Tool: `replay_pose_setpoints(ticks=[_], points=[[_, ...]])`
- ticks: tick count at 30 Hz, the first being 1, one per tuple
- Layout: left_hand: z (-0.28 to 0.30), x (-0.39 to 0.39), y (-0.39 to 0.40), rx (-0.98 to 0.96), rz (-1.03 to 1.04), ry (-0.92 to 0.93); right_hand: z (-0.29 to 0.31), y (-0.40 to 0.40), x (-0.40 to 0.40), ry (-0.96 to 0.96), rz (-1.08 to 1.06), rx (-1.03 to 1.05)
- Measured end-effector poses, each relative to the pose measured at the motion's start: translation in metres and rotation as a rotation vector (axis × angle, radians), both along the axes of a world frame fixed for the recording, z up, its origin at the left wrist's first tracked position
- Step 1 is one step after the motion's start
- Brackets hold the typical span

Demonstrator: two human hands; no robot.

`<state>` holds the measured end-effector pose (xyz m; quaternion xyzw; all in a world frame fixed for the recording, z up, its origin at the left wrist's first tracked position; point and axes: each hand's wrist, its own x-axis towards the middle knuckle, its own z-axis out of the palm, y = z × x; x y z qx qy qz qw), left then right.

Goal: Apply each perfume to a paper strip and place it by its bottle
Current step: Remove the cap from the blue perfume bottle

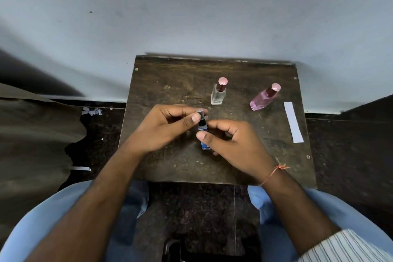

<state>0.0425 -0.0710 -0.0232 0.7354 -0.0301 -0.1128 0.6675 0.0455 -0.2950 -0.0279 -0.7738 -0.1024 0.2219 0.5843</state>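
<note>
Hands are meeting over the middle of a dark, worn wooden table (170, 74), and I am watching them from the head camera above. My left hand (161, 125) is pinching the grey cap (200, 112) of a small blue perfume bottle (204, 136) between thumb and fingertips. My right hand (231, 142) is gripping the bottle's body, thumb pressing across its front, the other fingers curling behind it. I cannot tell whether the bottle's base is touching the table or hanging just above it. Behind the hands, a clear bottle (218, 94) with a pink cap is standing upright. To its right, a pink bottle (263, 98) is also sitting on the table, appearing tilted. A white paper strip (293, 122) is lying flat just beside the pink bottle, near the table's right edge.
</note>
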Motion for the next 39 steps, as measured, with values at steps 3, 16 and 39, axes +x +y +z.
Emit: replay_pose_setpoints(ticks=[3,16,39], points=[[-0.002,0.001,-0.003,0.002,0.001,0.007,-0.003,-0.001,-0.001,-0.012,0.011,0.002],[-0.007,0.000,-0.007,-0.021,0.105,0.064,-0.005,0.003,0.003,0.008,0.024,-0.013],[-0.028,-0.003,0.018,0.725,-0.024,-0.308,-0.006,-0.019,0.018,-0.268,-0.043,-0.260]])
